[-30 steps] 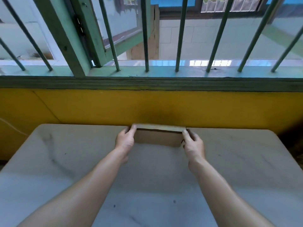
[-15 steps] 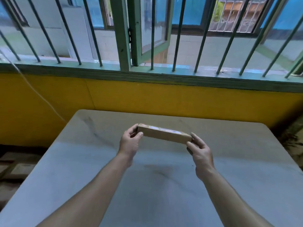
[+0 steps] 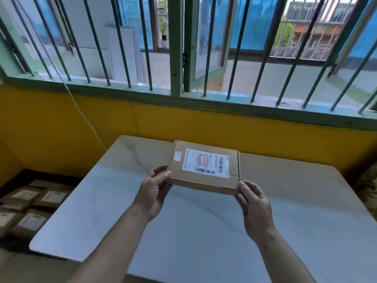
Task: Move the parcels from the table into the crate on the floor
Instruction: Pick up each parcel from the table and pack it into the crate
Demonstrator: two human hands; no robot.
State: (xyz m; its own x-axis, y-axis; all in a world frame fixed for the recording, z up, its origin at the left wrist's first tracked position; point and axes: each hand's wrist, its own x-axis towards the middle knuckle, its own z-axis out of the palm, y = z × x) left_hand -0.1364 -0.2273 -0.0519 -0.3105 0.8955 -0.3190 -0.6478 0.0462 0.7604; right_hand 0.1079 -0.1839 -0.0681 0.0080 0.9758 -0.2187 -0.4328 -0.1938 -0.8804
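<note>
A flat brown cardboard parcel with a white shipping label and a small red-edged sticker is held above the marble-look table. My left hand grips its near left corner and my right hand grips its near right corner. The parcel's top face tilts toward me. On the floor at the lower left lies the dark crate, its rim mostly hidden, with several brown labelled parcels packed in it.
A yellow wall runs behind the table under a green barred window. A white cable hangs down the wall at the left. The table's left edge stands next to the crate.
The parcel has been lifted off the table's far edge and drawn toward me, its labelled top now showing. My view has turned left and back, bringing the crate into sight.
</note>
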